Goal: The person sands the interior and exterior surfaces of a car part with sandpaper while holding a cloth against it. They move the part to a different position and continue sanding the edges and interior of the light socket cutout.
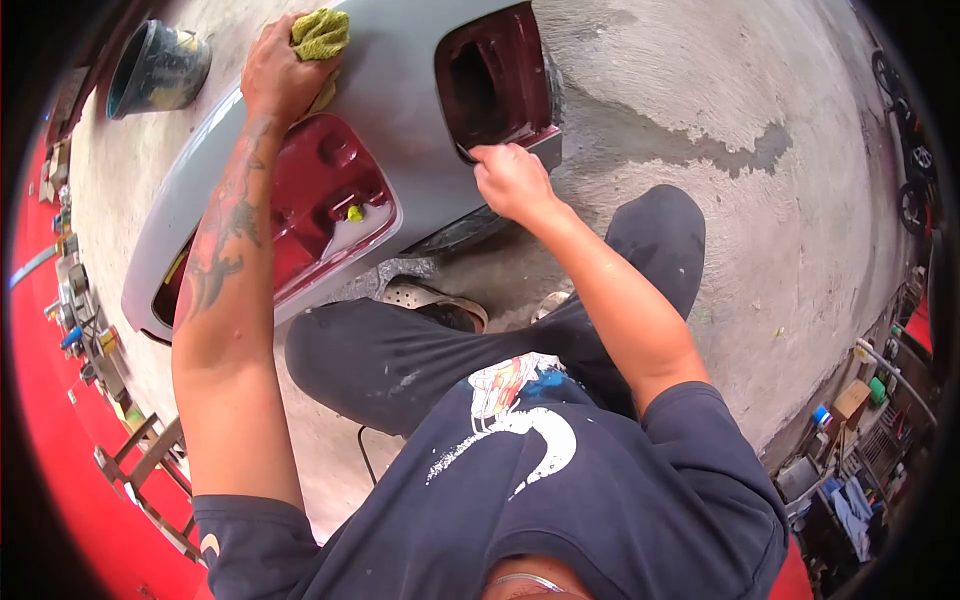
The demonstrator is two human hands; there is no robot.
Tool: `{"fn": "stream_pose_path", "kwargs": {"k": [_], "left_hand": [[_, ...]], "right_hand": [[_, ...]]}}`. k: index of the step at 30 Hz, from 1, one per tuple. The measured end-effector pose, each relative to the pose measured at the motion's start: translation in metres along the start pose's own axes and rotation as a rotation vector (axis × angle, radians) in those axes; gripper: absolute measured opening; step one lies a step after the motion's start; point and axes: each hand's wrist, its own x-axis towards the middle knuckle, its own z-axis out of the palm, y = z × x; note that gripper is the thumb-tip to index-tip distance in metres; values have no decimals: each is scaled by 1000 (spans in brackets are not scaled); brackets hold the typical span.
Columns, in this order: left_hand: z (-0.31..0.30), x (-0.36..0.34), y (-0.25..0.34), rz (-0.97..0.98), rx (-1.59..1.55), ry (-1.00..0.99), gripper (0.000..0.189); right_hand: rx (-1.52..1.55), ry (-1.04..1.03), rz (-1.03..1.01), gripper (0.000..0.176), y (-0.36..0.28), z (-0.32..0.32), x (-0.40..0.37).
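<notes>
A grey car body panel [405, 90] stands in front of me, with dark red metal showing inside its two large openings. At its upper left, my left hand [280, 68] is closed on a yellow-green cloth [320, 35] against the grey surface. My right hand [512, 180] has its fingers curled at the lower edge of the right opening [490, 80]; the fingertips are partly hidden there. Inside the left opening [320, 170], a small yellow-green scrap [355, 213] lies beside a pale patch.
A dark bucket [160, 70] stands on the concrete floor [790, 240] at the upper left. A wet streak [740, 150] marks the floor at right. My clog [430, 298] is beneath the panel. Tools and clutter line both sides, with a wooden frame [150, 470] at lower left.
</notes>
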Motion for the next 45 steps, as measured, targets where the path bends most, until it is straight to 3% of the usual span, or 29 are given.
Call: {"fn": "stream_pose_path", "kwargs": {"k": [1,2,4,6,8,10,12,14,16,18,20,24,26,30,31,32,34,36,38,40,42,44,45], "left_hand": [[0,0,0,-3,-2,1,49],[0,0,-2,-10,0,1,49],[0,1,-2,-6,-10,19,49],[1,-4,-3,2,-25,18,49],[0,-1,-2,-3,-48,8,48],[-2,-1,-2,-1,-21,13,48],[-1,0,-1,4,3,19,48],[-1,0,-3,37,-10,26,48],[0,1,-5,41,-30,29,49],[1,0,-5,43,-49,23,49],[1,1,-4,18,-29,13,48],[3,0,-8,-15,-39,0,50],[2,2,-7,-14,-54,-12,51],[2,0,-5,18,-39,2,48],[1,1,-4,9,-27,-2,48],[0,1,-4,2,-16,-6,48],[-1,3,-3,8,-14,-13,48],[-1,2,-3,5,-16,-12,48],[-1,2,-2,8,2,-12,49],[0,1,-5,16,-3,-19,49],[1,4,-11,10,4,-11,50],[5,3,-15,8,-9,-11,52],[1,1,-7,-10,-1,-16,51]], "right_hand": [[255,123,34,27,-9,-6,9],[324,-22,58,31,-8,-24,21],[342,328,-42,33,-33,-23,36],[167,161,-47,40,-39,-13,35],[-17,176,-93,42,-32,-5,13],[-121,248,-303,43,2,10,-13],[-183,192,-293,43,5,-2,-14],[-118,90,-97,43,-12,-23,8],[289,423,-125,41,-36,-28,47],[492,369,40,42,-58,-30,82],[441,507,82,46,-73,-2,77],[312,270,2,40,-39,1,33],[397,-27,120,32,-10,-18,30],[1051,166,-38,36,-30,-51,67],[899,229,-11,34,-33,-31,82],[865,178,-136,37,-41,-13,84],[272,387,-18,41,-53,7,52],[241,377,-1,43,-40,17,18],[-152,175,-126,35,-19,10,-12],[-378,169,-326,26,3,1,-21],[-687,-87,-330,22,10,-21,-7],[-856,-193,-190,24,-5,-57,17],[-807,28,-312,25,-2,-67,27]]}}
